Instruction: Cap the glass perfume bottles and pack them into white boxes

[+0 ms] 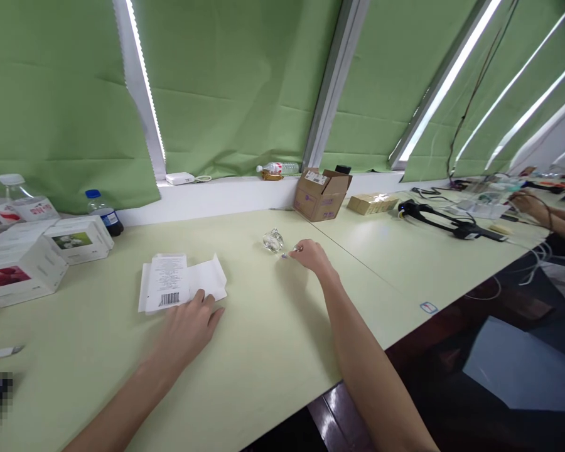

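Note:
A flattened white carton (168,282), with printed text and a barcode, lies on the table at left centre. My left hand (188,323) rests palm down with its fingers spread, the fingertips on or at the carton's near flap. Farther forward, my right hand (309,256) is closed in a pinch around a small item with a pale bluish tip. The fingers cover most of that item, so its kind cannot be made out. Just to the left of the pinch sits a small clear, shiny, glass-like object (274,240). The right fingers appear apart from it.
White picture boxes (75,238) and bottles stand at the left. An open cardboard box (321,193) and a yellowish packet (373,203) are at the back. A black device (452,223) with cables lies right, near another person's hand (530,204). The table's front edge runs diagonally.

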`<action>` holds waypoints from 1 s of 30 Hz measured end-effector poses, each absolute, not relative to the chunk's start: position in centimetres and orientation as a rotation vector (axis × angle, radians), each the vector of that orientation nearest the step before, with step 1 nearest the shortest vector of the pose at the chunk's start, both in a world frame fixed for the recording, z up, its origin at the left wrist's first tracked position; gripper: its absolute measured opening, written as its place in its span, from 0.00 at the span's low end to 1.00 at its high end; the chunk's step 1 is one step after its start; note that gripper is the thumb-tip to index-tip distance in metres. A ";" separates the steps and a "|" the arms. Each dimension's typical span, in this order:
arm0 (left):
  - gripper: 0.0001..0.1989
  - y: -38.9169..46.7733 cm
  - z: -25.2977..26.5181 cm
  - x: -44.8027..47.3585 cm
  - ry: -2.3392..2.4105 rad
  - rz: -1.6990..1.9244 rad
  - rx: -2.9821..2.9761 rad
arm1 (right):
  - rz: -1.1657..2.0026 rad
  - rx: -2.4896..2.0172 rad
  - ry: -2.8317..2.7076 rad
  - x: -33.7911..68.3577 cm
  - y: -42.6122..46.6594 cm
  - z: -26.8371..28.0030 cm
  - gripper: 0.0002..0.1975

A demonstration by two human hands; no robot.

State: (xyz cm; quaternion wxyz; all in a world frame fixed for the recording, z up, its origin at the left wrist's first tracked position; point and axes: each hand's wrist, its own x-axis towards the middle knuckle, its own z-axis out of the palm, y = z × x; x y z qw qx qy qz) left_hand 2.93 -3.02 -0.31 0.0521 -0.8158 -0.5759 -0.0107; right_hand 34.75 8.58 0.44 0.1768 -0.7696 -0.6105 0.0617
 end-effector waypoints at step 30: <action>0.25 -2.6 1.0 1.8 -1.719 -0.427 -2.174 | -0.032 -1.901 -1.552 33.3 8.4 1.8 0.22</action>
